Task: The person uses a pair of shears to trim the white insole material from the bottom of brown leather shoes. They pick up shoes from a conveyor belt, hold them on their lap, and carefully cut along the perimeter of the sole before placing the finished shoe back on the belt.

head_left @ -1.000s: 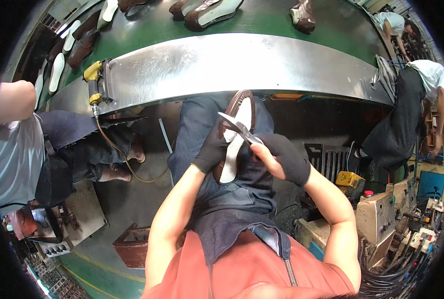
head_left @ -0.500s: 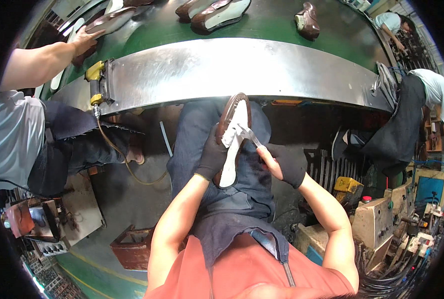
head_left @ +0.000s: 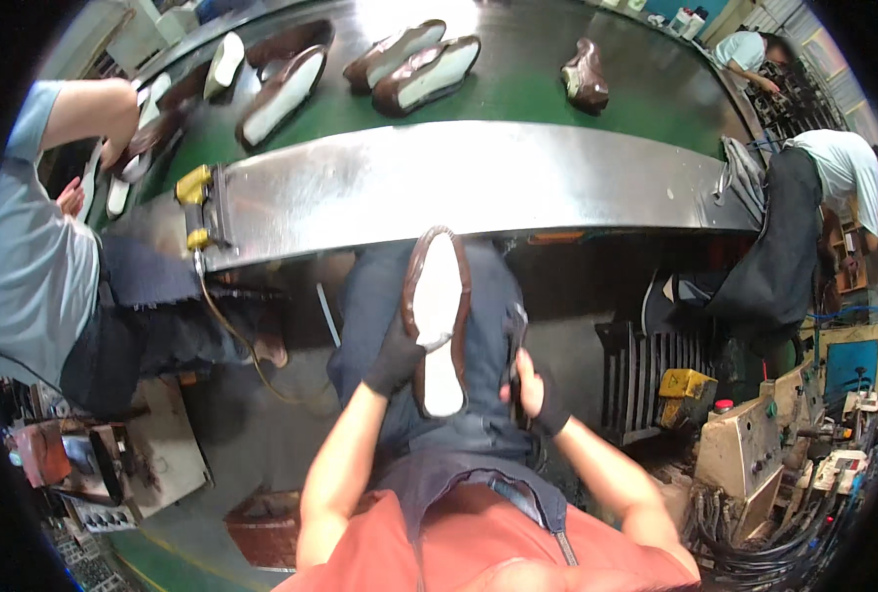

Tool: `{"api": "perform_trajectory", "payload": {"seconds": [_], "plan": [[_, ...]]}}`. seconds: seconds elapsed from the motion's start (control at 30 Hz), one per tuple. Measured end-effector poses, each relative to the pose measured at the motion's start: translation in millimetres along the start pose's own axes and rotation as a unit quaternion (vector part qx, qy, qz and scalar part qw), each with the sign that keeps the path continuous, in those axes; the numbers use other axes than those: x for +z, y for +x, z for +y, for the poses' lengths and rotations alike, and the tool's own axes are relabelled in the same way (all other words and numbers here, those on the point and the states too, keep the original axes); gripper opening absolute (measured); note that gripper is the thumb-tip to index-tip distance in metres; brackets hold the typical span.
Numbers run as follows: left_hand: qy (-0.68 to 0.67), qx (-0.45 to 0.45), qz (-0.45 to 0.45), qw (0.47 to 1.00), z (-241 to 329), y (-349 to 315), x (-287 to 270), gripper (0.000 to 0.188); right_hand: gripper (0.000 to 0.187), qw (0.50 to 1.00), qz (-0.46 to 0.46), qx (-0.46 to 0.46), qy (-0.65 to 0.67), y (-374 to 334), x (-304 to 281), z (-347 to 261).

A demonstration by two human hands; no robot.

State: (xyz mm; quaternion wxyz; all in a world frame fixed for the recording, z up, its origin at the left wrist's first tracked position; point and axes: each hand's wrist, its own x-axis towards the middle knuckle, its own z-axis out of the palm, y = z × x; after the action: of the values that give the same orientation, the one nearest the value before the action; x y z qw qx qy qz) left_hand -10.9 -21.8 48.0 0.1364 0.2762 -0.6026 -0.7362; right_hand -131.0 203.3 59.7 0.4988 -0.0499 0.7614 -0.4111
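Note:
A brown shoe [head_left: 437, 296] with a white underside is held above my lap, underside up and toe toward the workbench. My left hand [head_left: 398, 357], in a dark fingerless glove, is closed round its left side, the thumb lying across the white underside. On the right, my right hand [head_left: 536, 391], gloved the same way, is closed on a slim metal hand tool [head_left: 517, 337]. That tool stands beside the shoe, apart from it, and its exact kind is blurred. The left fingers beneath the shoe are hidden.
Ahead runs a metal bench edge [head_left: 478, 178] beside a green belt [head_left: 518, 94] carrying several brown shoes [head_left: 427, 74]. A yellow air tool [head_left: 193, 202] with a hose lies left. Co-workers sit left [head_left: 49, 286] and bend right [head_left: 834, 168]. A control box [head_left: 740, 444] stands right.
My right hand has drawn the tool off the shoe's underside and down to the right. The crumpled white patch there no longer shows. The left co-worker's arm has shifted.

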Motion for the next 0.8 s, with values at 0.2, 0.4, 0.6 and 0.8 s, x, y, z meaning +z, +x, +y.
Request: {"api": "perform_trajectory", "payload": {"seconds": [0.2,0.4,0.6,0.8], "plan": [[-0.264,-0.105,-0.020,0.959,55,68,22,0.041,0.065,0.987,0.092,-0.046,0.125,17,16,39],[-0.034,0.094,-0.036,0.994,180,239,42,0.037,0.060,0.998,0.021,0.025,0.056,68,7,-22],[0.509,0.324,-0.195,0.774,158,278,26,0.048,0.069,0.998,-0.059,0.006,-0.004,142,-11,-57],[0.527,0.289,0.266,0.754,132,388,-53,0.076,0.071,0.995,-0.047,-0.066,-0.051,148,-14,-83]]}}
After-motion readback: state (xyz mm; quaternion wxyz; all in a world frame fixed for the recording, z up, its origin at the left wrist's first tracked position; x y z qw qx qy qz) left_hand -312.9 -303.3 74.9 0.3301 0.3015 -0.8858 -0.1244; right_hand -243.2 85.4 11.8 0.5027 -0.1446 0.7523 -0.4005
